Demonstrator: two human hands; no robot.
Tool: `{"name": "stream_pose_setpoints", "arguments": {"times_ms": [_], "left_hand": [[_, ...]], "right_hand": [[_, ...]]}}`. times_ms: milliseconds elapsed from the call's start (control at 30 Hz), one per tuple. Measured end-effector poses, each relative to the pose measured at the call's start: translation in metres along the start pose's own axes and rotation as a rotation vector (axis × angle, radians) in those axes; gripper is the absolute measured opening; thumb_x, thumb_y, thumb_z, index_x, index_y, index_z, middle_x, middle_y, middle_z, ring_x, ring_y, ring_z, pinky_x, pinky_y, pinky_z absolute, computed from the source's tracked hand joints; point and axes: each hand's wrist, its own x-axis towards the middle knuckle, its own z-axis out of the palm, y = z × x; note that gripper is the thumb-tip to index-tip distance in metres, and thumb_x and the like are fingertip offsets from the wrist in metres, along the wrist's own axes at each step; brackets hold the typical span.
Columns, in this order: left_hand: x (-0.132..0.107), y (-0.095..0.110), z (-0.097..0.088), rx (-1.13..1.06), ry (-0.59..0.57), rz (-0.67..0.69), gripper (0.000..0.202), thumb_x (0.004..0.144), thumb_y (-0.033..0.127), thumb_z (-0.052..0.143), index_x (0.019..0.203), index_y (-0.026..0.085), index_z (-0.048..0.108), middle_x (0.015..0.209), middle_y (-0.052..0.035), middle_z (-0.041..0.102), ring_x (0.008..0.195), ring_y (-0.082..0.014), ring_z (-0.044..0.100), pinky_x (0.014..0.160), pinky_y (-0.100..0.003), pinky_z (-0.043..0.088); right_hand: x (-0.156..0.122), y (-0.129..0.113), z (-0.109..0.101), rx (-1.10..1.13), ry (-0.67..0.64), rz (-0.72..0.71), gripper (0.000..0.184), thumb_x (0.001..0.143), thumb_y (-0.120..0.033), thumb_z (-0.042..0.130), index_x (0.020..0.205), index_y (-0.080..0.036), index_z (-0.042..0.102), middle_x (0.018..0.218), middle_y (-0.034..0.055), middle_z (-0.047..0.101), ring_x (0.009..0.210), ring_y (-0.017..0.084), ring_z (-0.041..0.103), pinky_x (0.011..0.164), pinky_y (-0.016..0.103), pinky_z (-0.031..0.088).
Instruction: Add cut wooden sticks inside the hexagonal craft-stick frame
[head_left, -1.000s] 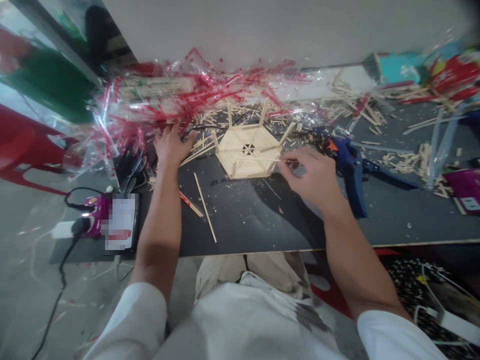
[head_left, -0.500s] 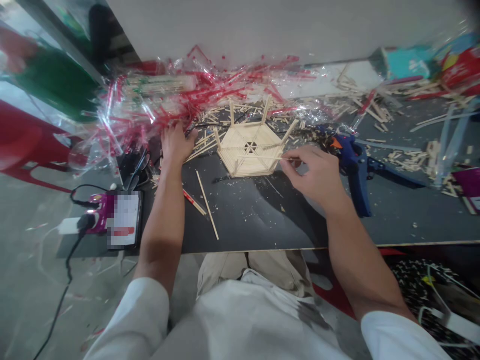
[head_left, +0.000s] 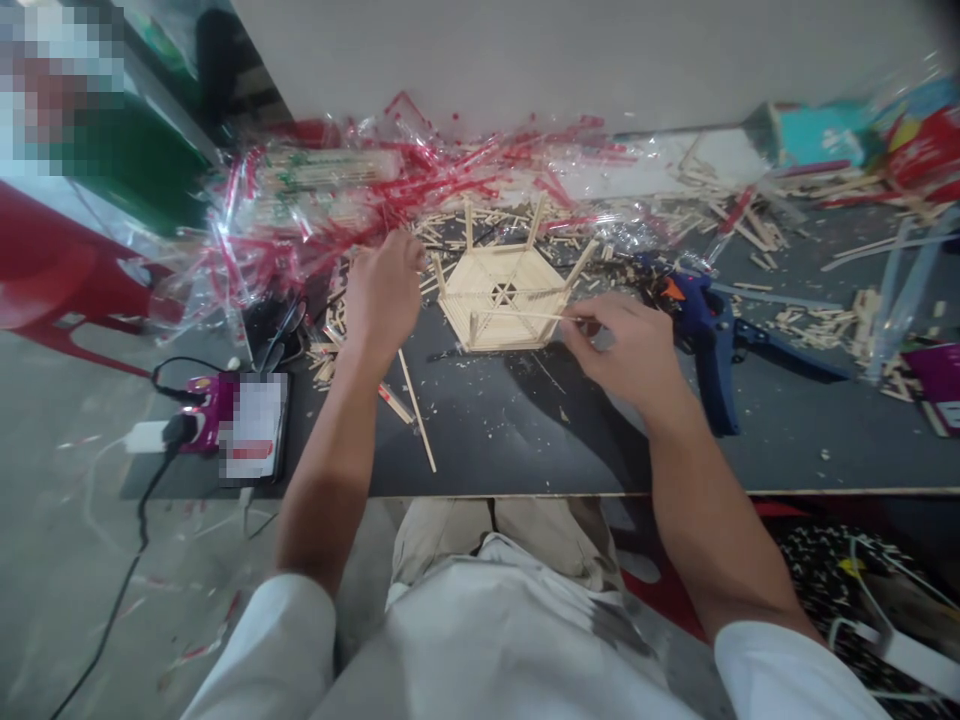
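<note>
A hexagonal frame of wooden craft sticks (head_left: pixel 504 300) lies on the black board, with thin posts rising from its corners. My right hand (head_left: pixel 622 350) pinches a thin wooden stick (head_left: pixel 525 316) at the frame's near side, and the stick lies across the frame. My left hand (head_left: pixel 382 300) is raised just left of the frame, above scattered stick pieces. Its fingers curl downward and hide whatever may be under them. A long thin stick (head_left: pixel 416 410) lies below that hand.
A blue glue gun (head_left: pixel 709 345) lies right of my right hand. Wood pieces litter the black board (head_left: pixel 525 450), and crumpled cellophane with red strips (head_left: pixel 360 170) is heaped behind it. A power strip (head_left: pixel 210 415) and cable sit at left; a red chair (head_left: pixel 60 270) stands beyond.
My left hand has lifted from the scattered sticks and moved right, closer to the frame. My right hand keeps its pinch on the stick. The view has shifted slightly.
</note>
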Motion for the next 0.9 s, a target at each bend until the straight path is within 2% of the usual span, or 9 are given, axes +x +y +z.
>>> {"name": "stream_pose_setpoints", "arguments": {"times_ms": [100, 200, 300, 433, 667, 767, 900], "left_hand": [[-0.021, 0.047, -0.008, 0.024, 0.042, 0.075, 0.016, 0.102, 0.033, 0.058, 0.101, 0.024, 0.072, 0.087, -0.0014, 0.076, 0.078, -0.0145, 0.070, 0.077, -0.027, 0.055], [-0.041, 0.067, -0.006, -0.008, 0.137, 0.116, 0.013, 0.100, 0.034, 0.064, 0.096, 0.022, 0.070, 0.086, 0.0005, 0.076, 0.069, -0.0102, 0.067, 0.069, -0.024, 0.054], [-0.053, 0.062, 0.004, -0.138, 0.245, 0.096, 0.018, 0.100, 0.038, 0.065, 0.093, 0.022, 0.063, 0.076, 0.0030, 0.072, 0.060, -0.0078, 0.065, 0.061, -0.021, 0.052], [-0.055, 0.048, 0.016, -0.299, 0.172, 0.059, 0.017, 0.103, 0.034, 0.059, 0.091, 0.022, 0.057, 0.066, 0.0054, 0.068, 0.052, -0.0064, 0.063, 0.053, -0.020, 0.049], [-0.054, 0.042, 0.019, -0.289, 0.120, -0.010, 0.013, 0.101, 0.023, 0.058, 0.089, 0.021, 0.063, 0.072, 0.0036, 0.073, 0.063, -0.0079, 0.072, 0.057, -0.019, 0.052], [-0.054, 0.040, 0.019, -0.255, 0.084, -0.016, 0.020, 0.106, 0.028, 0.051, 0.093, 0.021, 0.066, 0.077, 0.0011, 0.075, 0.066, -0.0086, 0.073, 0.058, -0.019, 0.053], [-0.055, 0.044, 0.019, -0.281, 0.018, 0.023, 0.026, 0.109, 0.035, 0.046, 0.103, 0.021, 0.066, 0.094, -0.0038, 0.079, 0.076, -0.0106, 0.075, 0.063, -0.021, 0.056]], "right_hand": [[0.000, -0.001, 0.000, 0.003, 0.009, -0.002, 0.013, 0.097, -0.027, 0.058, 0.093, -0.025, 0.069, 0.086, 0.0046, 0.074, 0.071, 0.020, 0.067, 0.073, 0.038, 0.055], [0.001, 0.000, -0.001, -0.001, 0.027, -0.005, 0.013, 0.097, -0.027, 0.057, 0.092, -0.025, 0.070, 0.083, 0.0038, 0.074, 0.068, 0.019, 0.066, 0.072, 0.038, 0.054], [0.001, -0.001, 0.000, 0.015, 0.024, -0.009, 0.013, 0.097, -0.028, 0.058, 0.093, -0.025, 0.070, 0.083, 0.0041, 0.074, 0.069, 0.020, 0.066, 0.073, 0.039, 0.055], [0.002, -0.003, -0.001, 0.010, 0.024, 0.023, 0.015, 0.097, -0.029, 0.057, 0.092, -0.026, 0.070, 0.083, 0.0040, 0.073, 0.070, 0.020, 0.066, 0.074, 0.040, 0.055], [0.002, -0.001, -0.003, -0.001, 0.045, 0.000, 0.013, 0.101, -0.029, 0.058, 0.096, -0.026, 0.070, 0.089, 0.0043, 0.074, 0.077, 0.020, 0.068, 0.077, 0.039, 0.055], [0.001, 0.002, -0.004, 0.000, 0.053, -0.010, 0.014, 0.101, -0.030, 0.058, 0.095, -0.027, 0.070, 0.089, 0.0046, 0.074, 0.085, 0.022, 0.070, 0.080, 0.040, 0.055], [0.000, 0.005, -0.006, -0.022, 0.031, 0.038, 0.018, 0.103, -0.034, 0.056, 0.095, -0.029, 0.072, 0.092, 0.0046, 0.075, 0.093, 0.025, 0.071, 0.086, 0.044, 0.055]]}}
